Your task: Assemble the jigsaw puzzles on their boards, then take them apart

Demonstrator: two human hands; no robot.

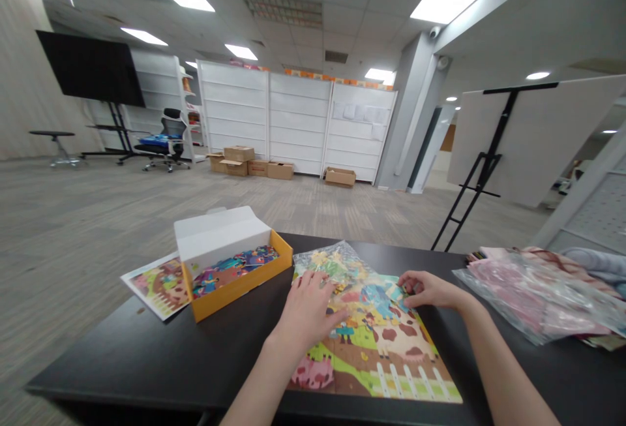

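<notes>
In front of me on the black table (pixel 195 367) lies a farm-scene jigsaw puzzle (pixel 391 338), with a spotted cow, a pink pig and a white fence. My left hand (pixel 310 305) rests over its left side, fingers stretched out and holding nothing. At the upper right edge of the picture, my right hand (pixel 430 290) pinches a small puzzle piece (pixel 407 288), partly hidden by the fingers. A clear plastic bag (pixel 337 258) with loose pieces lies across the puzzle's far edge, just beyond my left fingertips.
Left of the puzzle, an open yellow box (pixel 244 292) holds colourful pieces. Partly beneath it is a printed farm picture (pixel 159 286). Plastic-wrapped pink fabric (pixel 533 292) sits at the right. Beyond the table stand cardboard boxes (pixel 237 160), white shelves (pixel 299 122) and a board stand (pixel 482 171).
</notes>
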